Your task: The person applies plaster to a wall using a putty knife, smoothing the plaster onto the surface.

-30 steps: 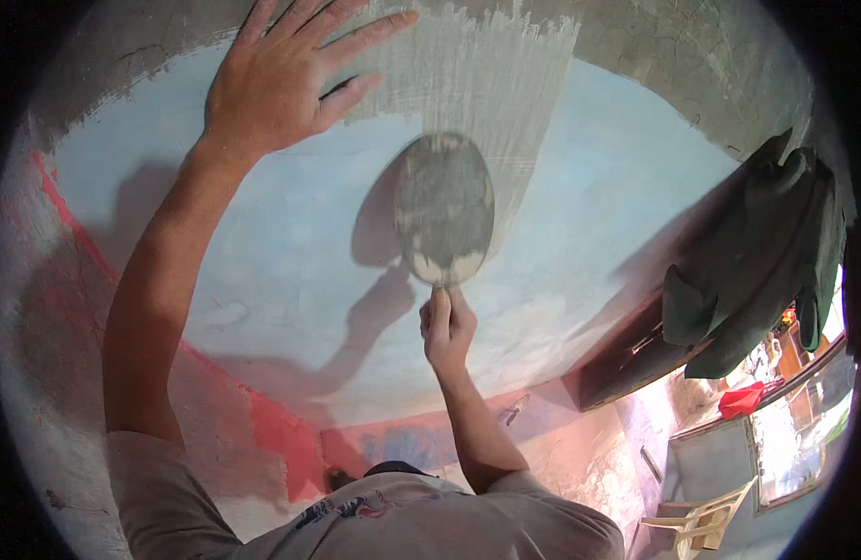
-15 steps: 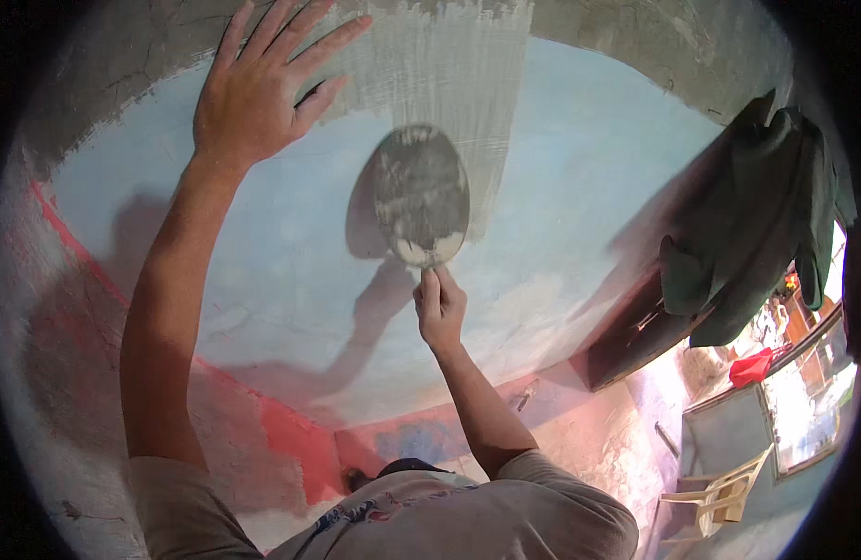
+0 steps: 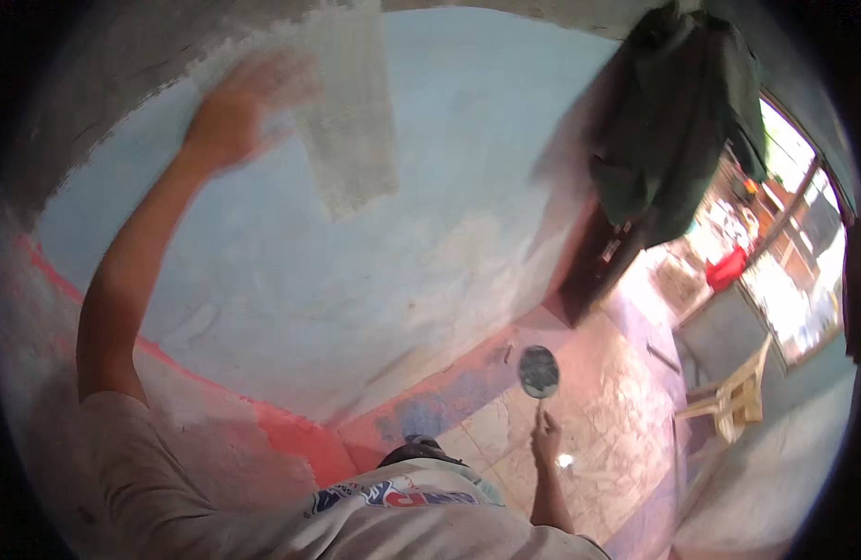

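My left hand [image 3: 234,112] is raised at the upper left before the light-blue wall [image 3: 290,271]. Its fingers are blurred but look stretched out, with nothing visible in them. Whether it touches the wall I cannot tell. Low on the right, my right hand [image 3: 546,437] is closed round the thin handle of an oval paddle [image 3: 540,370]. The paddle's face is dark grey with a paler smear at its lower end. It is held away from the wall, over the tiled floor. A grey coated strip [image 3: 351,140] runs down the wall beside my left hand.
A dark green garment [image 3: 673,121] hangs at the upper right, above a dark brown panel [image 3: 589,266]. Farther right are a cream plastic chair [image 3: 739,397], a red cloth [image 3: 726,269] and a bright window opening. Pinkish tiles [image 3: 608,401] cover the floor.
The paddle in my right hand has come off the wall, down and to the right. My left hand has shifted slightly and blurred. The view has turned rightward.
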Tool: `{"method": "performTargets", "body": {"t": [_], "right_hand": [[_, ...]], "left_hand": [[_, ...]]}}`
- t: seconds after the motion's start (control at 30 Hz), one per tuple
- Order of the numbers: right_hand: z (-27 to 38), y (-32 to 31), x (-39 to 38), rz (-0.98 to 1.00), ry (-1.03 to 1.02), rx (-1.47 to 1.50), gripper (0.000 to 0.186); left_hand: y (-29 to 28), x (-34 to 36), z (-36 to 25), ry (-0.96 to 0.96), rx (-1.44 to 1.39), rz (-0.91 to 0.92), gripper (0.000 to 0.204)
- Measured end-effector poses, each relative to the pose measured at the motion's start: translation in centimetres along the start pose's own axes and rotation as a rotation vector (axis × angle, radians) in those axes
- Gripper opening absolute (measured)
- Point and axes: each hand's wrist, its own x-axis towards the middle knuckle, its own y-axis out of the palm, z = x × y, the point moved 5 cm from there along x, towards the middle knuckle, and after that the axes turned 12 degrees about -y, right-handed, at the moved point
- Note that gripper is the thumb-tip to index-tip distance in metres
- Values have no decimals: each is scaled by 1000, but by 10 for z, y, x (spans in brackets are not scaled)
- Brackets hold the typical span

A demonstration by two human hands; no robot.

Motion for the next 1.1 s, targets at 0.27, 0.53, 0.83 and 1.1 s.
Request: {"method": "performTargets", "body": {"t": [0.27, 0.53, 0.83, 1.1], "right_hand": [[-63, -148, -165, -757, 409, 371, 25], [-145, -209, -269, -939, 545, 275, 47], [-153, -176, -134, -858, 730, 562, 28], [-67, -157, 45, -497, 275, 413, 44]], "left_hand": [[64, -18, -58, -105, 19, -63, 68], [22, 7, -35, -32, -106, -27, 57], [109, -8, -97, -193, 18, 31, 54], [76, 45, -82, -72, -41, -67, 65]]}}
